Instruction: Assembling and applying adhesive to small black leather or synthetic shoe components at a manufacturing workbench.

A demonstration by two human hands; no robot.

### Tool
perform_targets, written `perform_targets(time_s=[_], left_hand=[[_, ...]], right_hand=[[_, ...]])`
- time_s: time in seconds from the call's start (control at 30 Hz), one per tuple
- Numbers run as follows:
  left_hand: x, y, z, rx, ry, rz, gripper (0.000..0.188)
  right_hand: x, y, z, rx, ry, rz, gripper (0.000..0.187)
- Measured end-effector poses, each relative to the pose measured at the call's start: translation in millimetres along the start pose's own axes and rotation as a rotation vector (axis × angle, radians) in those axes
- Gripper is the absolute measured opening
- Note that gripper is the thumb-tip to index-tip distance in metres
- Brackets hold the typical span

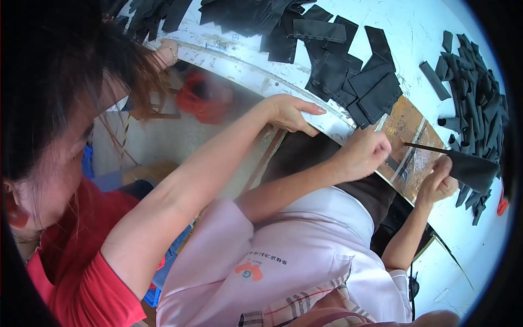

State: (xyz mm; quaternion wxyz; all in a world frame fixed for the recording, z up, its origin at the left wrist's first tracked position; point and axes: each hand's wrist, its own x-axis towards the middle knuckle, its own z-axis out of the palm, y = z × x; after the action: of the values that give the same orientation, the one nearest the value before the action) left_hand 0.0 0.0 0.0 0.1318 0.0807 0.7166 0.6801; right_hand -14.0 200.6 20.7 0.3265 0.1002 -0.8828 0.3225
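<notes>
Co-worker's hand [291, 113]: lying loosely open on the white table's rim [327, 126], beside my work.
My left hand [364, 153]: clenching into a fist around a thin dark rod [427, 147].
My right hand [437, 182]: pinching the black fabric piece [473, 170], fingers closing on its edge.
Black strips [476, 103]: piling just beyond the piece.

White worktable [419, 24] with a scuffed, paint-worn top and a pale curved edge running from upper left toward lower right. A brown, worn patch [406, 117] interrupts the white surface near that edge. Directly on the top: a spread of flat black fabric pieces [332, 62], overlapping one another, across the upper middle; a separate heap of narrower black strips [474, 92] at right; a small red object [502, 205] just beside that heap.
</notes>
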Motion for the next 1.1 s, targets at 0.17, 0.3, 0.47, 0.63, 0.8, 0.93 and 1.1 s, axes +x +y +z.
perform_targets(time_s=[0.17, 0.3, 0.47, 0.63, 0.8, 0.93, 1.1], left_hand=[[52, 14, -49, 0.375, 0.534, 0.235, 0.009], [101, 9, -114, 0.789, 0.980, 0.364, 0.017], [136, -15, -147, 1.012, 0.900, -0.079, 0.031], [131, -31, -163, 1.095, 0.875, -0.215, 0.018], [110, -4, -156, 1.182, 1.147, 0.151, 0.007], [71, 37, -142, 0.742, 0.973, 0.272, 0.004], [20, 63, -92, 0.243, 0.179, 0.127, 0.013]], right_hand=[[86, -17, -39, 0.265, 0.194, -0.101, 0.026], [137, 55, -58, 0.132, -0.102, 0.085, 0.033], [73, 35, -25, 0.223, 0.097, 0.660, 0.036], [1, 6, -14, 0.326, -0.023, 0.623, 0.027], [-33, -37, -3, 0.360, -0.362, 0.535, 0.013], [-24, -68, 3, 0.247, -0.465, 0.201, 0.006], [22, -108, -9, 0.159, -0.331, -0.279, 0.022]])
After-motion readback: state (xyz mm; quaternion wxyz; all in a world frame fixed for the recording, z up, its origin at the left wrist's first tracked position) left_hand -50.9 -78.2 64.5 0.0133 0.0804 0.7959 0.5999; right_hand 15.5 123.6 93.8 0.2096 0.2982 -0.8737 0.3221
